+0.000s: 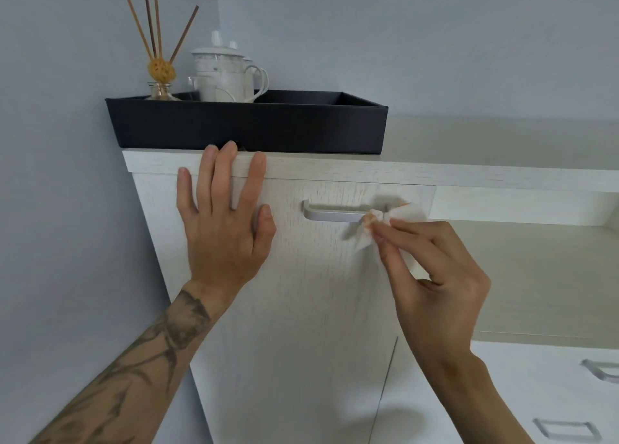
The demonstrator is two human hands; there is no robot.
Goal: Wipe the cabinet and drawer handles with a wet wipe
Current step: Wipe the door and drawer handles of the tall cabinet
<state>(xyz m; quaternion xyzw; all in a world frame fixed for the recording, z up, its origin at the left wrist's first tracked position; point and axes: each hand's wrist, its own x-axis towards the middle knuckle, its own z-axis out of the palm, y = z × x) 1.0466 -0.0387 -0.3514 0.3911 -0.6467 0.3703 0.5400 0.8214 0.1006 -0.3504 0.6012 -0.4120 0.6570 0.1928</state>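
A pale wood-grain cabinet (301,309) fills the middle of the view, its top edge running off to the right as a lower shelf. On its top sits a black tray (248,125), holding a white lidded jug (222,75) and a reed diffuser (160,72) in its left corner. To the lower right are white drawers (536,393) with two metal pulls (601,370), well apart from both hands.

The left hand (221,222) lies flat on the cabinet door, palm against the wood, fingers (206,175) spread wide and holding nothing; the tips reach the top edge just under the tray. The forearm below it is tattooed.

The right hand (435,276) is right of the door's centre, its fingers (398,236) pinched closed on a white wipe (375,226). The wipe is bunched around the right end of the door's silver handle (335,214), touching it and hiding that end. The wipe is motion-blurred, with a faint orange-brown mark on its bunched tip. The rest of the handle, to the left, is bare.
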